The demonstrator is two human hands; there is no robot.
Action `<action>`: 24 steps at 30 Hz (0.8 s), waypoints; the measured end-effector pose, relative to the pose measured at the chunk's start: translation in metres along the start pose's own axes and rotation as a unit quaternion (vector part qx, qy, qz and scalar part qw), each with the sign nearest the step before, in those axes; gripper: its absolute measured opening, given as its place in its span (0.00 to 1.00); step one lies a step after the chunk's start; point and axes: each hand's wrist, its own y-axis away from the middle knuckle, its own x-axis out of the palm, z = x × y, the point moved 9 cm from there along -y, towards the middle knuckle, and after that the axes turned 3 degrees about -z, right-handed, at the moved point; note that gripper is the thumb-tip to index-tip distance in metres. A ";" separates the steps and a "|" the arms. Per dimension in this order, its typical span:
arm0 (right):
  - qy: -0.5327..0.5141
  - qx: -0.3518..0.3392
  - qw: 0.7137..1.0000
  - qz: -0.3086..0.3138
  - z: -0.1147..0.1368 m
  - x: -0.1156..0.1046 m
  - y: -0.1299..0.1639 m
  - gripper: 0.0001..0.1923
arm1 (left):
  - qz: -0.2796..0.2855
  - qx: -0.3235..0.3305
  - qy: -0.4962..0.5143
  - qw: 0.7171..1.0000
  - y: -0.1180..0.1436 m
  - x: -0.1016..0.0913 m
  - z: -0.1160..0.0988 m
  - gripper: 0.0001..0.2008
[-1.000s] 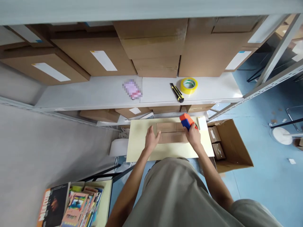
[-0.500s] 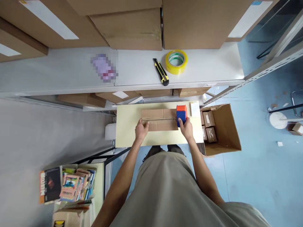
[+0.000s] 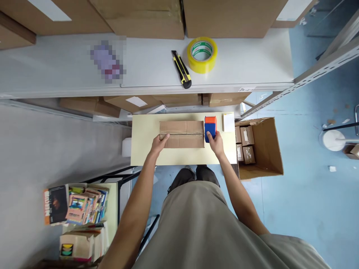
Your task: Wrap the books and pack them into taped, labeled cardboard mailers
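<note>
Floor, head view: blue floor (image 3: pixel 303 209) at right; a white stool (image 3: pixel 333 140) stands there, its legs cut off by the frame edge.
Shelf (image 3: pixel 148 71): pale surface across the top, carrying large boxes (image 3: pixel 230 18) whose upper parts lie outside the frame; a pixelated patch (image 3: pixel 106 61), purple and pink, cannot be identified.
Cutter and tape: black-and-yellow cutter (image 3: pixel 181 70), lying near a yellow tape roll (image 3: pixel 207 67); lettering on the roll's core too small to read.
Lower boxes (image 3: pixel 179 99): brown, largely hidden beneath the shelf.
Table (image 3: pixel 179 157): pale yellow top, a white box (image 3: pixel 229 122) at its far right corner.
Carton (image 3: pixel 181 129): closed, lying lengthwise across the middle of the table; a seam runs along its top, though how it is sealed is hard to make out.
Left hand (image 3: pixel 159 144): grasping the carton's left end, thumb on top, fingers partly hidden.
Right hand (image 3: pixel 216 144): gripping an orange-and-blue tool (image 3: pixel 210 129) just beside the carton's right end; fingers mostly concealed, contact with the carton uncertain.
Open box (image 3: pixel 267 149): right of the table, holding small packages (image 3: pixel 247 135), the leftmost partly covered.
Books (image 3: pixel 77 209): lower left, most titles illegible.
</note>
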 end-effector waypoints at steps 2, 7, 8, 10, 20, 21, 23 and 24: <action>0.027 -0.016 1.000 -0.005 0.002 0.000 0.003 0.33 | -0.014 0.019 -0.026 0.999 0.005 -0.001 -0.005 0.18; 0.023 -0.020 1.000 0.005 -0.003 -0.004 0.012 0.37 | -0.117 0.066 -0.111 0.985 0.034 -0.008 -0.008 0.21; 0.021 -0.021 1.000 0.006 -0.005 -0.007 0.016 0.37 | -0.125 0.070 -0.110 0.984 0.041 -0.009 -0.005 0.19; 0.030 -0.024 0.999 0.007 -0.011 -0.013 0.030 0.38 | -0.116 0.079 -0.101 0.985 0.052 -0.008 0.006 0.16; 0.024 -0.074 0.997 -0.027 -0.010 -0.021 0.096 0.33 | -0.061 0.160 -0.010 0.985 0.088 -0.020 0.049 0.16; 0.010 -0.087 0.996 -0.028 -0.008 -0.016 0.095 0.32 | -0.076 0.173 0.013 0.982 0.088 -0.024 0.049 0.16; -0.017 -0.102 0.994 -0.028 -0.007 -0.005 0.092 0.32 | -0.108 0.192 0.048 0.974 0.088 -0.031 0.052 0.17; -0.026 -0.104 0.994 -0.028 -0.009 0.000 0.093 0.33 | -0.127 0.192 0.056 0.972 0.088 -0.034 0.057 0.17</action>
